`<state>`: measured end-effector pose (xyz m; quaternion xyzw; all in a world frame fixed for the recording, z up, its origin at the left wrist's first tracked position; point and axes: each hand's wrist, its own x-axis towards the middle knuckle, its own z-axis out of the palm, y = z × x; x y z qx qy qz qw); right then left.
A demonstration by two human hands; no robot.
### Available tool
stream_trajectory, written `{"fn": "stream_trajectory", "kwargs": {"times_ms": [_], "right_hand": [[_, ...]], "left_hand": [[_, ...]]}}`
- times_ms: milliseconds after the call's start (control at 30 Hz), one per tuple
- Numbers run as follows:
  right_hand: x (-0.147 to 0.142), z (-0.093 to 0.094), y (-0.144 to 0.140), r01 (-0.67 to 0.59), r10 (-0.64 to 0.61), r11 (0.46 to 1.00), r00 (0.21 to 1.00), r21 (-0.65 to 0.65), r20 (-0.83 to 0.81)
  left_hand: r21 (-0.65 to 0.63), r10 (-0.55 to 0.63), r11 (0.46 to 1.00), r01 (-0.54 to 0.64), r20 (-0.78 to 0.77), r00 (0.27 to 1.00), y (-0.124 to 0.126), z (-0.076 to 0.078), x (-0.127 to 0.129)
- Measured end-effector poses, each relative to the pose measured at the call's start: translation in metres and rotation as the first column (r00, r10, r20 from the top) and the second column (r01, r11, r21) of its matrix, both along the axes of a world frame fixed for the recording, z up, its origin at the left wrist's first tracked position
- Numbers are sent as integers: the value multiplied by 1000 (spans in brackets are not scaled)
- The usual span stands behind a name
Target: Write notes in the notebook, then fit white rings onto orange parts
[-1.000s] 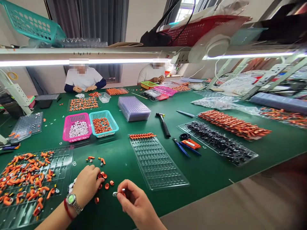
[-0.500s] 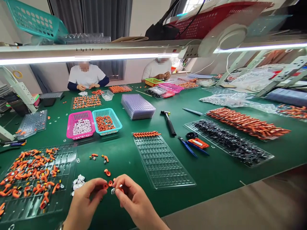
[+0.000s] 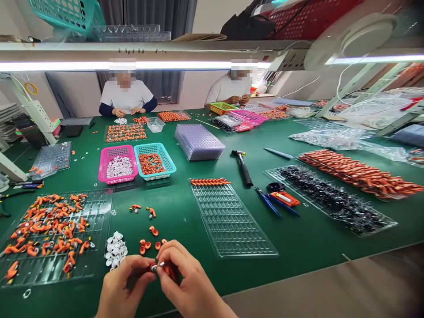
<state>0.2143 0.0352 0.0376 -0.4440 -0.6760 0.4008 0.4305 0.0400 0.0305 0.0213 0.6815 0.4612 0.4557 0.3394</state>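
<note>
the left hand (image 3: 124, 285) and the right hand (image 3: 185, 282) are meeting fingertip to fingertip at the near edge of the green table (image 3: 298, 240), both pinching one small silver part (image 3: 156, 266) between them; an orange piece is showing just behind the right fingers, but how it is joined to the silver part is too small to tell. just beyond the hands, a few loose orange rings (image 3: 149, 242) are lying on the mat, with a little heap of white discs (image 3: 115, 254) sitting to their left. farther left, toward the near left corner, a clear tray (image 3: 96, 265) is carrying scattered orange pieces. to the right of the hands, a second clear tray (image 3: 232, 225) is holding one row of orange parts along its far end. mid-table, a pink basket (image 3: 117, 163) and a teal basket (image 3: 155, 160) are standing side by side. a hammer (image 3: 243, 165) is lying beyond the second tray. at the far edge, two seated people are working with their own hands.
</note>
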Motion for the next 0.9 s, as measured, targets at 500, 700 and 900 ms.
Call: {"fn": "stream_trajectory", "kwargs": {"times_ms": [500, 700, 900], "right_hand": [[-2, 0, -1, 20, -20, 1000, 998, 5, 54], [0, 7, 0, -32, 32, 998, 999, -62, -4], [2, 7, -1, -129, 68, 951, 973, -280, -219]], "left_hand": [[132, 47, 990, -39, -54, 997, -2, -3, -1], [90, -36, 995, 36, -8, 999, -2, 0, -5], [188, -106, 976, 114, -49, 993, 0, 6, -10]]}}
